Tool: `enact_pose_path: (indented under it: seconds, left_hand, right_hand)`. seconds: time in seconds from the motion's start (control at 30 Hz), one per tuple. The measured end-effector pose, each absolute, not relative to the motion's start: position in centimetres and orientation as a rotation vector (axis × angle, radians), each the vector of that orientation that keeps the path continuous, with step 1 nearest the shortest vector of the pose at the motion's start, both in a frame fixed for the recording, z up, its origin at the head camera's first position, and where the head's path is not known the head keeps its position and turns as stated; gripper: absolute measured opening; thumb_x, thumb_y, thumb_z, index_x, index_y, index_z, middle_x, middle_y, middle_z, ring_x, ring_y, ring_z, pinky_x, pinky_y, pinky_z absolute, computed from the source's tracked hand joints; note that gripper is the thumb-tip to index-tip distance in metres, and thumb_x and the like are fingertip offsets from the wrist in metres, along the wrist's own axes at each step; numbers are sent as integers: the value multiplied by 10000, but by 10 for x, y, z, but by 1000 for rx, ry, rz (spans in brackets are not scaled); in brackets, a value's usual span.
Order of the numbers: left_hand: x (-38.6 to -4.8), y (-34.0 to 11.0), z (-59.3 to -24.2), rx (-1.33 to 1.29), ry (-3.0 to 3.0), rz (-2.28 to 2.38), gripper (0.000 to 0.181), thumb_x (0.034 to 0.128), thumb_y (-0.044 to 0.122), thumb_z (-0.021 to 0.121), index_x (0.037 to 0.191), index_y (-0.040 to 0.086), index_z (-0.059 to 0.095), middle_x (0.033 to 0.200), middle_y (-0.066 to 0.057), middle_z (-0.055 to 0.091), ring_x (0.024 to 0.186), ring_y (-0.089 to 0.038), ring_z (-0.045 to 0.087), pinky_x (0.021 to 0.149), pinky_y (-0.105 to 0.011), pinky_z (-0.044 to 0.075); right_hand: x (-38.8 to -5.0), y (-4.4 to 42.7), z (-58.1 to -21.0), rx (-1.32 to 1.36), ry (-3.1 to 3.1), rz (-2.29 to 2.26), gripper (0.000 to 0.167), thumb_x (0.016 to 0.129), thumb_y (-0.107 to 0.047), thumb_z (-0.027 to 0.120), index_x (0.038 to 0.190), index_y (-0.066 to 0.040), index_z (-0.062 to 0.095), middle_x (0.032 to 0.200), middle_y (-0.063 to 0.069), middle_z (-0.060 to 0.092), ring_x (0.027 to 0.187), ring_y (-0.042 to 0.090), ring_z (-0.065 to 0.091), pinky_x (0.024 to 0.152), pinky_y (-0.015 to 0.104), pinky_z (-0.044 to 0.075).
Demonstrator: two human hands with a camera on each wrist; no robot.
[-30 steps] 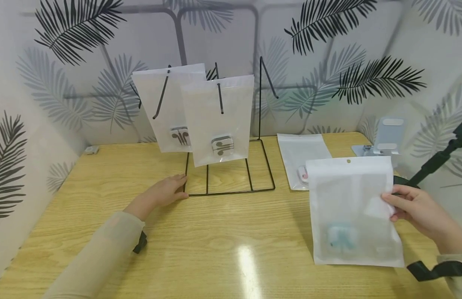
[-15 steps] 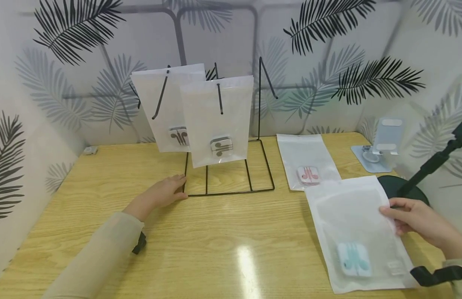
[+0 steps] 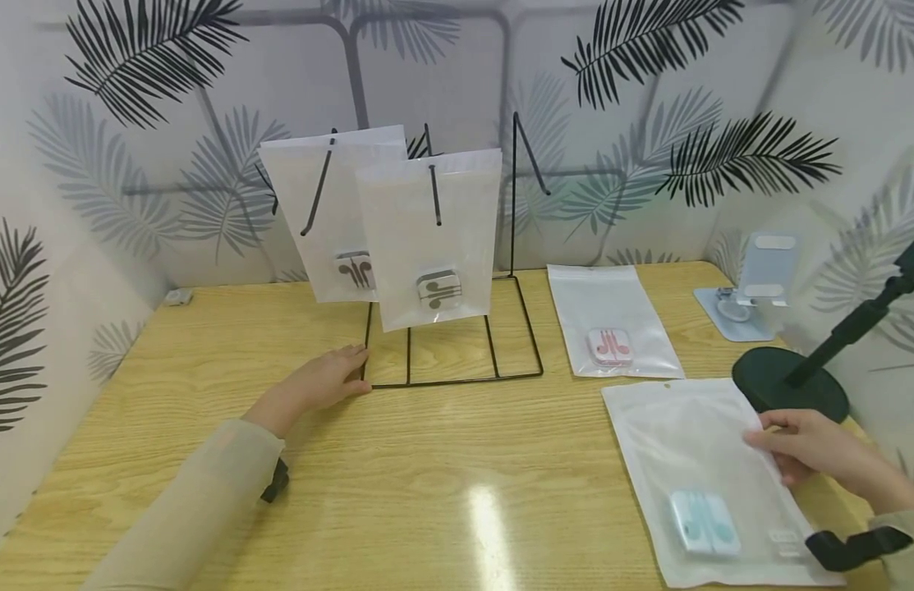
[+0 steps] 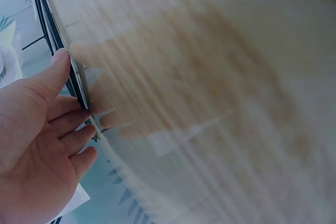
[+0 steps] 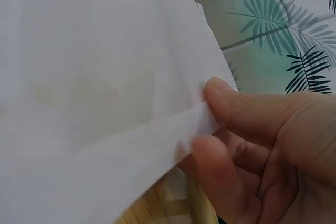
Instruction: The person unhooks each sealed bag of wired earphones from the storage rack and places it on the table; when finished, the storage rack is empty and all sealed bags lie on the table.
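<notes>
My left hand (image 3: 319, 382) rests on the table against the left front corner of the black wire rack (image 3: 457, 382); in the left wrist view its thumb and fingers touch the dark rod. At the right, my right hand (image 3: 811, 451) pinches the right edge of a white pouch (image 3: 704, 443) holding a teal earphone case (image 3: 704, 523). In the right wrist view the thumb lies on the pouch (image 5: 105, 77). Two white pouches with dark earphone cases hang on the rack's hooks, one at left (image 3: 323, 205), the other nearer the middle (image 3: 434, 238).
Behind the held pouch, another white pouch (image 3: 600, 300) with a pink earphone case (image 3: 610, 346) lies on the table (image 3: 397, 492). A blue phone stand (image 3: 769, 267) and a black round stand base (image 3: 774, 382) are at the right. A small white object (image 3: 179, 297) sits at the back left.
The right hand has lowered the teal-case pouch from nearly upright to almost flat, uncovering the pink case, phone stand and round base. The left hand has stayed at the rack.
</notes>
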State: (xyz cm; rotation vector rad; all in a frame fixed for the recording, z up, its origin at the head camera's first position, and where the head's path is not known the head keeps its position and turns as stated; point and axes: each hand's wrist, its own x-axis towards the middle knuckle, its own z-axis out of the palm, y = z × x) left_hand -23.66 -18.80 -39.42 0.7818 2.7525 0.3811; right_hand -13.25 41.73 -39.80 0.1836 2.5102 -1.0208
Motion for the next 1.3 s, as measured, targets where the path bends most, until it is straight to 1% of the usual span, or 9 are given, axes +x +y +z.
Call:
enact_pose_path:
  seconds: [0.17,0.2,0.47,0.6,0.77,1.0,1.13,1.2,1.3]
  left_hand:
    - [-238,-189,-395,780,2758,373,628,943,266,538,1382,-112,294,1422,-289,260,1304,-424,234,1052,-516,219]
    - [-238,-189,-395,781,2758,376,627,943,264,538,1381,-113,296,1421,-291,260,1302,-427,234,1051,-518,219]
    - [-237,-189,-394,773,2746,387,626,944,260,536,1383,-112,290,1425,-293,249,1302,-433,227,1050,-528,211]
    - [-237,-189,-394,768,2743,390,626,945,258,536,1384,-112,287,1425,-293,248,1304,-431,225,1052,-527,206]
    - [-237,-189,-395,771,2742,396,628,946,265,532,1385,-111,288,1429,-289,244,1306,-429,220,1053,-525,206]
    - [-238,-190,-395,763,2738,397,628,945,265,534,1387,-107,288,1433,-285,240,1309,-426,217,1054,-522,206]
    - [-238,-190,-395,762,2740,391,630,944,266,536,1389,-104,287,1432,-284,242,1309,-422,220,1054,-520,208]
    - [-238,-190,-396,763,2743,384,632,943,270,537,1389,-103,288,1432,-283,244,1309,-421,222,1053,-519,212]
    - [-239,-190,-396,768,2746,380,633,941,273,539,1388,-103,292,1430,-282,249,1308,-420,226,1052,-520,214]
  right_hand:
    - [-138,419,-400,207,2525,-911,464,806,-404,684,961,24,589,595,23,508,504,171,542,474,282,476]
    - [-139,419,-400,211,2531,-893,467,798,-414,688,941,20,592,593,20,506,504,168,542,473,284,478]
    - [-141,417,-396,203,2584,-762,441,761,-457,710,825,-30,617,581,8,502,509,160,520,477,286,472]
    - [-140,417,-394,181,2597,-742,406,764,-445,713,779,-51,613,564,3,505,502,154,512,468,279,458]
    - [-140,417,-392,180,2594,-735,416,759,-445,718,794,-44,617,573,0,508,508,151,515,473,284,462]
    - [-141,421,-392,204,2592,-729,549,699,-511,740,871,-3,621,618,-2,531,536,152,533,487,295,482]
    - [-141,422,-388,201,2603,-747,539,717,-481,740,898,15,633,638,4,546,552,168,539,494,313,497]
    - [-141,422,-384,184,2611,-773,488,749,-437,732,899,18,634,637,11,544,555,180,540,496,323,504]
    - [-141,422,-376,122,2624,-872,390,820,-331,695,915,41,624,656,31,564,555,196,552,491,339,517]
